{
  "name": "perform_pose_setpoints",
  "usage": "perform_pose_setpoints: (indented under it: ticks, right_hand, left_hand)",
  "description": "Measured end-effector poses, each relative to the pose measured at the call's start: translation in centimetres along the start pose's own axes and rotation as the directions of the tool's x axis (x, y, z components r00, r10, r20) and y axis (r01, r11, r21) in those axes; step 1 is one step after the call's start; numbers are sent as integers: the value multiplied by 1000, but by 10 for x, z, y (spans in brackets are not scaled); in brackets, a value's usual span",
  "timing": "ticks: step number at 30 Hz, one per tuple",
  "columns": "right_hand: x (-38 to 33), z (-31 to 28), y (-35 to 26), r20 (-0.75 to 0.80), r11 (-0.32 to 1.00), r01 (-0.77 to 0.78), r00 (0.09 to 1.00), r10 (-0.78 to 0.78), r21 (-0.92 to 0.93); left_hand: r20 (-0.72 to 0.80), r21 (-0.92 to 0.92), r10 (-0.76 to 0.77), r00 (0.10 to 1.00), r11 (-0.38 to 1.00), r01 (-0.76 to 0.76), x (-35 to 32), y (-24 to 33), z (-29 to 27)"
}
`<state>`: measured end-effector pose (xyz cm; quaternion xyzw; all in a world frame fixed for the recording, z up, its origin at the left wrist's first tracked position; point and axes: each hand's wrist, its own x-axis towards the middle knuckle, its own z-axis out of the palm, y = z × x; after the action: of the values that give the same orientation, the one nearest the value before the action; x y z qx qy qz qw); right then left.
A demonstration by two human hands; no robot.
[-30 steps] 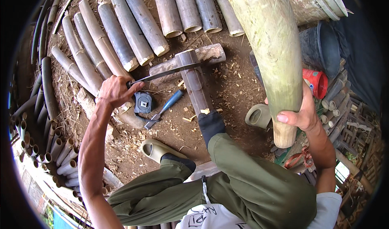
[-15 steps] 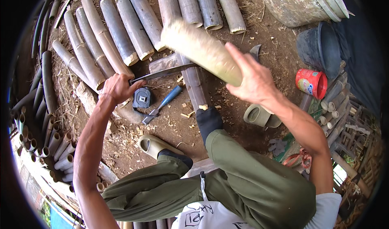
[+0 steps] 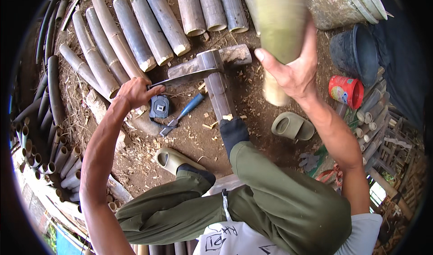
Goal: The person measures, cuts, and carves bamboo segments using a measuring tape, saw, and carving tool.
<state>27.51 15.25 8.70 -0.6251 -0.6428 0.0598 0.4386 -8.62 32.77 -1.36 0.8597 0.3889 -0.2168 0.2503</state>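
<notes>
Gripping a raised bamboo club (image 3: 278, 29) near-upright, the right hand (image 3: 293, 72) closes; the left hand (image 3: 135, 92) clasps the flat-lying blade (image 3: 178, 80).

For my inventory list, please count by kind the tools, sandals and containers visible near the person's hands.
Blade, left hand: 1
Bamboo club, right hand: 1
Tape measure: 1
Blue-handled tool: 1
Sandals: 2
Red container: 1
Black bucket: 1
Total: 8
</notes>
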Motion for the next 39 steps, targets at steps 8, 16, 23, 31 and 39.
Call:
perform_pose_setpoints:
  ticks: [8, 16, 23, 31, 39]
  right_hand:
    - [-35, 6, 2, 497, 966, -121, 839, 222, -228]
    - [-46, 11, -10, 714, 910, -181, 572, 405, -372]
    - [-39, -28, 0, 245, 935, -327, 926, 288, 136]
    - [-31, -38, 8, 422, 943, -331, 861, 285, 39]
    - [-51, -17, 28, 614, 800, 553, 554, -562, 234]
  left_hand:
    - [192, -37, -32, 981, 999, 40, 6, 5, -2]
    - [238, -1, -138, 961, 990, 143, 8, -9, 9]
    - [-612, 157, 277, 741, 961, -229, -80, 32, 85]
    - [-336, -26, -40, 941, 999, 33, -89, 65, 76]
    - [-104, -8, -115, 988, 993, 114, -57, 47, 71]
